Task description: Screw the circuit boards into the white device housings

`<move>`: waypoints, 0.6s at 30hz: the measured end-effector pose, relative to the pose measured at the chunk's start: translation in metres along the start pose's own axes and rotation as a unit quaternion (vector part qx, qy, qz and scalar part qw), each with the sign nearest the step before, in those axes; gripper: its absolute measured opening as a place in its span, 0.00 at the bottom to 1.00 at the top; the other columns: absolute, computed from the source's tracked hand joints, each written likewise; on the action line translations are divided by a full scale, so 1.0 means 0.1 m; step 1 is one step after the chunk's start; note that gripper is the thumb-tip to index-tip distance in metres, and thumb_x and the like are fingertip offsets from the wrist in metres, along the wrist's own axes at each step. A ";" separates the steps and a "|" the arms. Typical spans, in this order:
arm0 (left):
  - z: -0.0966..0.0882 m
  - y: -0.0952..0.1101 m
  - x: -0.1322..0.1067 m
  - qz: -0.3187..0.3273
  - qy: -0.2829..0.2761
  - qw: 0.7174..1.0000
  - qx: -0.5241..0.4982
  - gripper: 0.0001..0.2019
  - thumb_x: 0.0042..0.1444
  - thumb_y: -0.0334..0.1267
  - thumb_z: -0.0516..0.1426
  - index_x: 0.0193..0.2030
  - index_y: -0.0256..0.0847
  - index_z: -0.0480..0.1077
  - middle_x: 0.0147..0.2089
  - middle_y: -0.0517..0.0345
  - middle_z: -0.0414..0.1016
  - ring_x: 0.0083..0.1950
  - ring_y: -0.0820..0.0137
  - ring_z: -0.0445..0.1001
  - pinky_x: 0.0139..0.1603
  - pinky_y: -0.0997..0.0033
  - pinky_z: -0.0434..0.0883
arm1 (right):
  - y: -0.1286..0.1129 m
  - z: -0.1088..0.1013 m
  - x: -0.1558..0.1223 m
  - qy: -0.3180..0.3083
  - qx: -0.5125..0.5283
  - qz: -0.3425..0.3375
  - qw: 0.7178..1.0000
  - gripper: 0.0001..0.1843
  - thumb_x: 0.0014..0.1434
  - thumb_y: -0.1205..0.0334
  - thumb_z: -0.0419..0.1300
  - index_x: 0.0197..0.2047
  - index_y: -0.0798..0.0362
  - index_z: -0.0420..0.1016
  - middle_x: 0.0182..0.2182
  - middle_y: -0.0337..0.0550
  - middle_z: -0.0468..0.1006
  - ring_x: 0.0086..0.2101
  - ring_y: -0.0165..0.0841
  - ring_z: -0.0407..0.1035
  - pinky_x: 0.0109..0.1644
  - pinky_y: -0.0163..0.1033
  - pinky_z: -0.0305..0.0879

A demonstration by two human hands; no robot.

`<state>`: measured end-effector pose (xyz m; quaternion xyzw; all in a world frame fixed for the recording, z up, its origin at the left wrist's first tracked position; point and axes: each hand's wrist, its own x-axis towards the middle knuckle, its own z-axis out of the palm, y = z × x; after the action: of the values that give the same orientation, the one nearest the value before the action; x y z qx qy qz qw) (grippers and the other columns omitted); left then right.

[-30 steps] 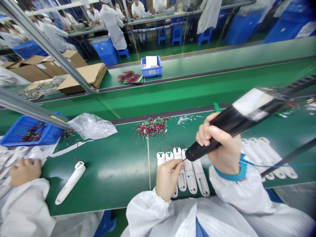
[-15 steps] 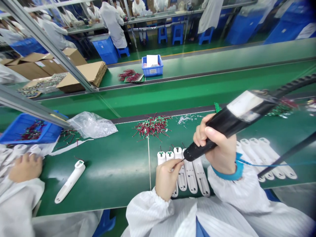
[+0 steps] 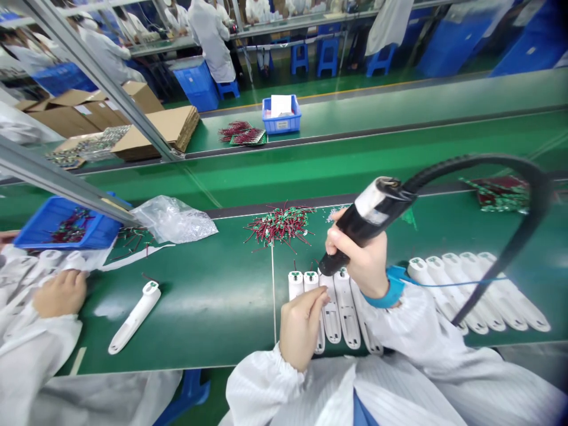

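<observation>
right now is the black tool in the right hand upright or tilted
Tilted: the black corded tool slants through the right hand, its tip low beside the white casing and its rear end raised toward the upper right.

Right hand [image 3: 355, 254] clutching a black power screwdriver [image 3: 366, 222], tip down by the white plastic housings [image 3: 341, 307], left hand [image 3: 302, 331] pinched in close beside it!

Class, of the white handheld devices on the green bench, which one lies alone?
The white handheld device at the left of the bench, lying diagonally near a co-worker's hand, apart from the grouped devices.
</observation>
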<state>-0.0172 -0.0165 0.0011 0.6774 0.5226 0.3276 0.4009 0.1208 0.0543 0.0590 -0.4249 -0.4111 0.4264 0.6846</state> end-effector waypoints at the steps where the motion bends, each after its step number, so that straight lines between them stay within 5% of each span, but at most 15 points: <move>1: 0.01 -0.02 -0.03 0.003 -0.004 1.000 -0.001 0.12 0.64 0.37 0.53 0.44 0.42 0.78 0.41 0.56 0.83 0.41 0.67 0.81 0.46 0.73 0.75 | 0.04 0.01 0.03 0.001 -0.005 0.001 1.000 0.14 0.51 0.58 0.68 0.39 0.53 0.72 0.19 0.32 0.70 0.19 0.28 0.66 0.26 0.37 0.65; 18: 0.04 -0.23 -0.12 -0.064 -0.023 0.995 -0.072 0.12 0.64 0.37 0.53 0.44 0.43 0.79 0.45 0.58 0.83 0.46 0.67 0.80 0.50 0.73 0.74 | 0.15 0.13 0.14 -0.041 -0.052 0.061 0.996 0.16 0.48 0.55 0.69 0.36 0.55 0.71 0.19 0.33 0.71 0.19 0.27 0.65 0.27 0.37 0.64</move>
<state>-0.0267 -0.0260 -0.0210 0.6196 0.5306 0.3222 0.4804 0.1090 0.0741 0.0517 -0.4666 -0.4338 0.4622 0.6168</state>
